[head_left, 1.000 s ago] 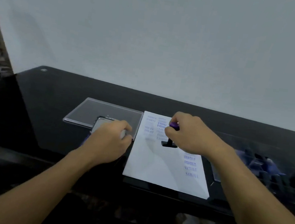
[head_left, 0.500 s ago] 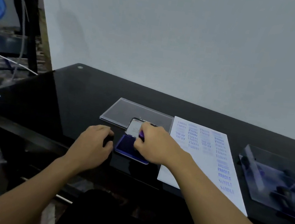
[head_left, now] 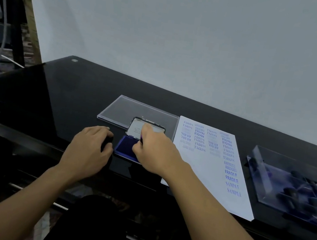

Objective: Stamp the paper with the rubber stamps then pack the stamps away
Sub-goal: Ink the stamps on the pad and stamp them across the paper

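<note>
Because the stamp's face needs fresh ink before it goes to the sheet, the right hand [head_left: 153, 149] is hovering low over the open ink pad [head_left: 126, 147], knuckles up and fingers curled tightly downward. They are pinching a rubber stamp [head_left: 142, 138], of which only a thin purple sliver is showing between the fingers [head_left: 136, 149] and the pad's raised lid [head_left: 137, 128]. The rest of the stamp is hiding under the palm, so whether its face is touching the blue cushion cannot be told.

The left hand [head_left: 88, 146] is resting on the black table [head_left: 87, 97] just beside the pad's left edge, probably bracing it so that it is not sliding under pressure. Its fingers are bending inward around a dark shape at their tips. Whether they are gripping something there or merely lying against the pad cannot be told.

The paper [head_left: 197, 172] is lying just right of the pad, within easy reach, and it is already carrying several columns of blue imprints, with bare space in its lower left. Behind the pad, a clear case lid [head_left: 120, 108] is lying flat. Well apart on the far right, the storage tray [head_left: 259, 164] is waiting with other stamps [head_left: 294, 193] in its compartments, which suggests that packing away is not yet beginning.
</note>
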`<control>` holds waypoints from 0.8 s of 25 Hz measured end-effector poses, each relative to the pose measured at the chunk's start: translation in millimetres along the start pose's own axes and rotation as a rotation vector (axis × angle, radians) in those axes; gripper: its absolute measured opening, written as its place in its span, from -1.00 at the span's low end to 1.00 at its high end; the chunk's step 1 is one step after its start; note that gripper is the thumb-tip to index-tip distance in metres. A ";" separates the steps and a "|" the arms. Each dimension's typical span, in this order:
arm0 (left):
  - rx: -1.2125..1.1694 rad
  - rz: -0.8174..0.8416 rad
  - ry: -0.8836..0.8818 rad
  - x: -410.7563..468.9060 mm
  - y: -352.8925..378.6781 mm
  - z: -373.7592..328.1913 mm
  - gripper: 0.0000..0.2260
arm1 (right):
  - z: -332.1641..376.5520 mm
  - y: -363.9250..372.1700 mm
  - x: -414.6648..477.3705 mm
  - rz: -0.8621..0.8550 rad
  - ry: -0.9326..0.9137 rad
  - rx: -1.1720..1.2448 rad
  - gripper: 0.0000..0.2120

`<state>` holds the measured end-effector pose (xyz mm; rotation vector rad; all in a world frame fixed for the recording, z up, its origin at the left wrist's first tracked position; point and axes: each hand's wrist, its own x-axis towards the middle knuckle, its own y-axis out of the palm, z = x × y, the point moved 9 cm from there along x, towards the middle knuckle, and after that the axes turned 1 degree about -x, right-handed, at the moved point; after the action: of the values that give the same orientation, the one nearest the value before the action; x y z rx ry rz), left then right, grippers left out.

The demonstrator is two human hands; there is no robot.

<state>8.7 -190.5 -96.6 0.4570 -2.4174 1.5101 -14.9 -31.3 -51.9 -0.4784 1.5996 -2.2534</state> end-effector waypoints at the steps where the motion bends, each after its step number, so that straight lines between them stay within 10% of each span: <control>1: -0.006 0.001 -0.007 0.3 -0.3 -0.3 -0.75 | -0.8 0.3 -0.9 -0.005 0.004 -0.008 -0.88; 20: -0.357 0.041 0.094 22.8 -4.4 -116.0 -0.82 | -99.7 -85.8 -65.0 -0.097 0.245 0.099 -0.85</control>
<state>-5.0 -90.7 -34.7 0.2555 -2.5581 1.0515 -9.3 108.2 -6.7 -0.2669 1.5969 -2.5330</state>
